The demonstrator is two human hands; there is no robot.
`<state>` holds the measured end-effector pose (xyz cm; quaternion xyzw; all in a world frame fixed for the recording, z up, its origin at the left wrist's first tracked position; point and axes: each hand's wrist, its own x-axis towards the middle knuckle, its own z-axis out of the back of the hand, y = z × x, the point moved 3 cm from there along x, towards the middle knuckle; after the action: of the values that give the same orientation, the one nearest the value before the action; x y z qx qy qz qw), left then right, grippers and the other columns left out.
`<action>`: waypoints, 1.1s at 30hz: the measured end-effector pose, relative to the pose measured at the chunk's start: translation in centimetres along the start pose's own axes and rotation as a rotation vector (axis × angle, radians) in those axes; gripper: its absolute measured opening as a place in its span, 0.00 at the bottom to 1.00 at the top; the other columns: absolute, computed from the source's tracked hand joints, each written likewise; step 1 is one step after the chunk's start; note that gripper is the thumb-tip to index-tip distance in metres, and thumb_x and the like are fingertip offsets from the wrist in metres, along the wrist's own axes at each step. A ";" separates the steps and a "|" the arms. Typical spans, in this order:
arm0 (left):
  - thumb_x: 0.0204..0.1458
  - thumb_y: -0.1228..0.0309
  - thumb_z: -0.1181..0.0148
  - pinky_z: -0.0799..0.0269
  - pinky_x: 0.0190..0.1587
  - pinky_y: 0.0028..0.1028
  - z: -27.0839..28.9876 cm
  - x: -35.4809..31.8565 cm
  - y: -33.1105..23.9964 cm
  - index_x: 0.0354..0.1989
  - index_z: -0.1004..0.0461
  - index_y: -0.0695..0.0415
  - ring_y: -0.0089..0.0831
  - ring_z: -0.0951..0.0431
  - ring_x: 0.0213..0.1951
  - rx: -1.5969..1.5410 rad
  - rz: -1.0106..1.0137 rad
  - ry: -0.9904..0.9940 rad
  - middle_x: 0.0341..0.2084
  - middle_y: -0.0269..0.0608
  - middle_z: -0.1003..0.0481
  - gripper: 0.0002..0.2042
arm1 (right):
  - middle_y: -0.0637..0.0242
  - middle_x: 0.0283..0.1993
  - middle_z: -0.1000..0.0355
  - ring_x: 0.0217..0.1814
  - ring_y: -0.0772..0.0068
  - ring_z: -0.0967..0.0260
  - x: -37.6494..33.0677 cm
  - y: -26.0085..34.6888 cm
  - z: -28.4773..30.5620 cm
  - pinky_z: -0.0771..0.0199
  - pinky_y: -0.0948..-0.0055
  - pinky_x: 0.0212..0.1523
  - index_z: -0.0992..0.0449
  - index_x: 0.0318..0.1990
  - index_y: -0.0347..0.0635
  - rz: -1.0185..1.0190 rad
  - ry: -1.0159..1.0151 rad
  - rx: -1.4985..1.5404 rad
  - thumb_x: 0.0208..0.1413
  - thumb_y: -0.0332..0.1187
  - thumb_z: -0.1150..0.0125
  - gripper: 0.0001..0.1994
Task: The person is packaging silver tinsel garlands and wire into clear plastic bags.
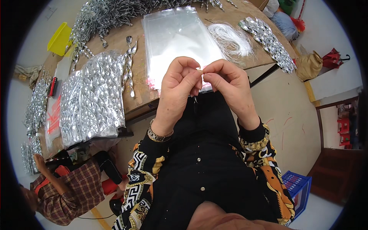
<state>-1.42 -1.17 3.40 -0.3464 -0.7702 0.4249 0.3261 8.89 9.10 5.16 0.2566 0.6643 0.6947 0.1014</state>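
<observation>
Left hand (pixel 179 86) and right hand (pixel 226 82) fingers pinch one small silvery piece (pixel 199 69) between them, near the wooden bench (pixel 153 100). Bagged silver spiral ornaments (pixel 92 97) lie finished left; loose ones (pixel 268 42) remain far right.

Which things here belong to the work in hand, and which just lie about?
In hand: left hand and right hand, pinching a thin white thread; stack of clear plastic bags; bundle of white threads; silver foil spiral ornaments.

Lying about: yellow plastic bin; blue plastic crate; folded red umbrella.
</observation>
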 end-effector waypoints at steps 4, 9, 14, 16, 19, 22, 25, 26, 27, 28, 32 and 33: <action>0.58 0.75 0.48 0.38 0.26 0.13 -0.2 -0.1 0.0 0.43 0.34 0.59 0.13 0.33 0.24 0.038 -0.002 0.013 0.23 0.30 0.30 0.07 | 0.75 0.29 0.30 0.28 0.89 0.39 -0.1 0.2 0.0 0.39 0.88 0.29 0.25 0.38 0.36 0.019 -0.005 -0.004 0.56 0.26 0.43 0.04; 0.57 0.75 0.48 0.38 0.26 0.14 -0.1 -0.4 0.0 0.43 0.34 0.59 0.14 0.33 0.24 0.056 -0.016 0.002 0.23 0.31 0.30 0.07 | 0.75 0.29 0.30 0.28 0.89 0.40 0.0 0.4 0.1 0.40 0.87 0.29 0.26 0.37 0.36 0.074 -0.058 -0.074 0.56 0.25 0.43 0.03; 0.56 0.77 0.45 0.38 0.26 0.15 -0.5 -0.8 -0.4 0.40 0.32 0.61 0.14 0.33 0.24 0.264 -0.082 -0.022 0.23 0.30 0.30 0.06 | 0.75 0.30 0.30 0.28 0.89 0.40 0.1 0.1 0.4 0.40 0.87 0.28 0.26 0.36 0.36 0.093 -0.097 -0.082 0.56 0.25 0.43 0.03; 0.55 0.76 0.44 0.38 0.26 0.14 -0.5 -0.9 -0.5 0.38 0.30 0.62 0.13 0.33 0.24 0.342 -0.077 -0.010 0.22 0.29 0.30 0.04 | 0.75 0.30 0.30 0.28 0.89 0.40 0.2 0.1 0.3 0.40 0.87 0.29 0.26 0.36 0.35 0.103 -0.090 -0.072 0.56 0.24 0.43 0.03; 0.55 0.75 0.44 0.38 0.26 0.14 -0.4 -0.8 -0.3 0.33 0.28 0.63 0.13 0.33 0.23 0.381 -0.060 -0.021 0.22 0.29 0.30 0.03 | 0.74 0.31 0.29 0.28 0.88 0.39 0.0 0.0 0.3 0.39 0.87 0.29 0.26 0.37 0.35 0.123 -0.075 -0.110 0.55 0.23 0.43 0.04; 0.55 0.75 0.44 0.38 0.26 0.14 -0.2 -0.7 -0.4 0.32 0.27 0.63 0.13 0.33 0.23 0.304 -0.042 -0.061 0.21 0.29 0.30 0.04 | 0.73 0.31 0.29 0.29 0.88 0.38 0.0 0.1 0.6 0.38 0.86 0.30 0.25 0.38 0.35 0.173 -0.144 -0.241 0.55 0.22 0.43 0.04; 0.56 0.74 0.44 0.39 0.26 0.14 0.2 -0.7 -0.3 0.33 0.27 0.62 0.13 0.33 0.23 0.241 -0.025 -0.070 0.21 0.29 0.29 0.04 | 0.71 0.30 0.28 0.30 0.85 0.36 0.1 0.3 1.0 0.36 0.84 0.31 0.24 0.37 0.34 0.236 -0.137 -0.371 0.54 0.22 0.42 0.04; 0.56 0.74 0.44 0.39 0.26 0.14 0.3 -0.7 -0.3 0.34 0.27 0.61 0.14 0.33 0.23 0.225 -0.018 -0.071 0.21 0.29 0.29 0.04 | 0.69 0.29 0.28 0.30 0.83 0.35 0.1 0.7 1.0 0.35 0.83 0.31 0.24 0.36 0.34 0.331 -0.130 -0.512 0.53 0.22 0.42 0.03; 0.56 0.74 0.44 0.39 0.26 0.14 0.3 -0.7 -0.3 0.34 0.27 0.61 0.14 0.33 0.23 0.226 -0.018 -0.071 0.21 0.29 0.29 0.04 | 0.68 0.29 0.28 0.30 0.81 0.34 0.1 1.0 0.9 0.34 0.81 0.32 0.24 0.34 0.34 0.426 -0.122 -0.652 0.53 0.22 0.42 0.03; 0.56 0.74 0.45 0.39 0.26 0.14 0.3 -0.7 -0.2 0.34 0.27 0.61 0.14 0.33 0.23 0.210 -0.014 -0.072 0.21 0.29 0.29 0.04 | 0.68 0.29 0.28 0.30 0.81 0.34 0.1 1.0 0.9 0.34 0.81 0.32 0.24 0.34 0.34 0.426 -0.122 -0.651 0.53 0.22 0.42 0.03; 0.57 0.74 0.45 0.38 0.26 0.15 0.6 -0.7 0.3 0.35 0.26 0.62 0.14 0.32 0.23 0.109 0.004 -0.086 0.21 0.30 0.28 0.05 | 0.67 0.28 0.28 0.30 0.80 0.33 -0.1 0.9 1.0 0.34 0.80 0.32 0.25 0.33 0.34 0.378 -0.190 -0.611 0.53 0.23 0.41 0.02; 0.57 0.74 0.45 0.38 0.26 0.15 0.6 -0.7 0.3 0.35 0.26 0.62 0.14 0.32 0.23 0.110 0.005 -0.085 0.21 0.30 0.28 0.05 | 0.68 0.28 0.28 0.30 0.80 0.34 -0.2 0.9 1.1 0.35 0.81 0.32 0.26 0.32 0.34 0.345 -0.227 -0.559 0.53 0.23 0.41 0.01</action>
<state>-1.41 -1.83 2.74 -0.3114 -0.7581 0.4815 0.3106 9.80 9.85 5.97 0.4029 0.3798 0.8237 0.1220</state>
